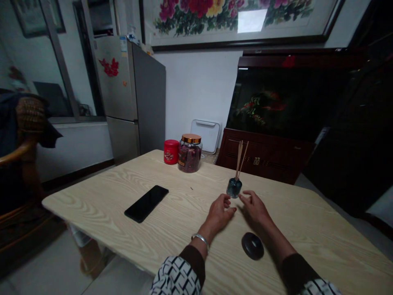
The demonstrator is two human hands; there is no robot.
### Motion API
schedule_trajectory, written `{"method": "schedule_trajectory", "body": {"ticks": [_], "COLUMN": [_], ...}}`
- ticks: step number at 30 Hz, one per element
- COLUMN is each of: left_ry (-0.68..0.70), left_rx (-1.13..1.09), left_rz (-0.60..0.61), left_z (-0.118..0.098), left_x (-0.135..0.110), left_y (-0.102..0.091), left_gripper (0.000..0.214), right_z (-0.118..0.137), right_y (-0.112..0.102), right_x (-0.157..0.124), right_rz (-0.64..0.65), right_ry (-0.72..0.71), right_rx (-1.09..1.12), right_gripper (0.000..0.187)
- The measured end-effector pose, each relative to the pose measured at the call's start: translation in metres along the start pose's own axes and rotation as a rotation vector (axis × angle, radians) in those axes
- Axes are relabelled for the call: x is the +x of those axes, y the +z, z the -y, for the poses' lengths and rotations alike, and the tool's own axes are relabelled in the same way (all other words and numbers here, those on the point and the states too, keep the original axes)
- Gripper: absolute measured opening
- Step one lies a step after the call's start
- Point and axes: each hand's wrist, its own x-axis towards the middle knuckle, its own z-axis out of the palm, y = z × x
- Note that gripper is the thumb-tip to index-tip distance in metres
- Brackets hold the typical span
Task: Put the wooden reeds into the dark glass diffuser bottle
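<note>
a silver refrigerator [123, 90] stands in the upper left of the frame, beside a window [58, 73], with a wooden armchair [27, 135] at far left. a large framed peony painting [233, 20] hangs above the white wall [196, 90]. a dark aquarium [285, 102] sits on a wooden cabinet [264, 155] at right. pale floor tiles [39, 262] show lower left.

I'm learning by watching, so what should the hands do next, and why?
Maybe the right hand should gently hold the small glass bottle with its reed sticks, since it stands close by that hand and the left hand, and the thin sticks lean, so it looks easy to tip.
</note>
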Motion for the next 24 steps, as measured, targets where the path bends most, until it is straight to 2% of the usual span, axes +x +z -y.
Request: {"method": "schedule_trajectory", "body": {"ticks": [2, 4, 7, 9, 12, 15, 17, 18, 20, 24], "left_ry": [-0.023, -0.051, -0.105, -0.096, 0.032, 0.199, 0.305, 0.346, 0.390, 0.363], "left_rx": [0.003, -0.007, -0.123, -0.253, -0.500, -0.690, -0.779, -0.820, -0.899, -1.016], "left_rz": [0.002, -0.010, 0.034, 0.118, 0.247, 0.374, 0.412, 0.418, 0.415, 0.390], "left_z": [0.000, -0.003, -0.026, -0.062, -0.140, -0.221, -0.257, -0.266, -0.269, -0.231], "left_x": [-0.004, -0.008, -0.007, 0.000, 0.017, 0.027, 0.025, 0.022, 0.014, 0.004], "left_y": [0.001, -0.001, -0.011, -0.025, -0.052, -0.078, -0.088, -0.090, -0.089, -0.067], "left_gripper": [0.025, 0.021, 0.037, 0.057, 0.083, 0.087, 0.082, 0.080, 0.080, 0.089], "right_z": [-0.003, 0.003, 0.035, 0.073, 0.143, 0.208, 0.237, 0.246, 0.251, 0.223], "right_y": [-0.006, -0.015, -0.041, -0.069, -0.121, -0.169, -0.189, -0.195, -0.196, -0.166], "right_x": [-0.026, -0.044, -0.052, -0.048, -0.036, -0.031, -0.035, -0.039, -0.049, -0.065], "right_rz": [0.078, 0.119, 0.114, 0.130, 0.212, 0.296, 0.317, 0.323, 0.327, 0.340], "right_ry": [0.061, 0.128, 0.174, 0.130, -0.046, -0.261, -0.391, -0.442, -0.501, -0.486], "right_rx": [0.108, 0.240, 0.366, 0.447, 0.700, 0.912, 1.010, 1.052, 1.126, 1.260], "right_gripper": [0.043, 0.040, 0.049, 0.057, 0.068, 0.072, 0.072, 0.072, 0.072, 0.073]}}
